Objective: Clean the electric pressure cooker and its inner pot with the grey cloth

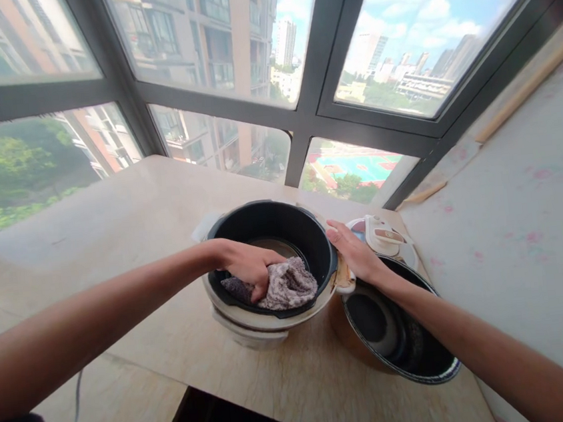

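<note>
Through the head camera I count one cooker (314, 234), one loose pot (430, 378), one white lid (385, 237) and what looks like one cloth (292, 284), though a darker patch left of the fingers may be a second piece; I can't tell. Two hands are at work. The cloth is inside the cooker, bunched against the near side of its black inner wall. My left arm reaches in from the left edge, crossing the cooker's rim, and the left hand (247, 265) points down into the cooker with its fingers bent and closed on the cloth. My right arm comes up from the lower right corner, and the right hand (356, 253) lies at the cooker's right side with fingers stretched out and held together, grasping nothing that I can see; its underside is hidden. The pot sits just right of the cooker on the surface (125, 207), and my right forearm passes over it, covering part of its mouth. The lid is behind the pot, near the flowered wall (528, 212), partly masked by hand and pot. A thin cord (76, 414) runs at lower left, below my left forearm, and framed windows (223, 42) close off the far side.
</note>
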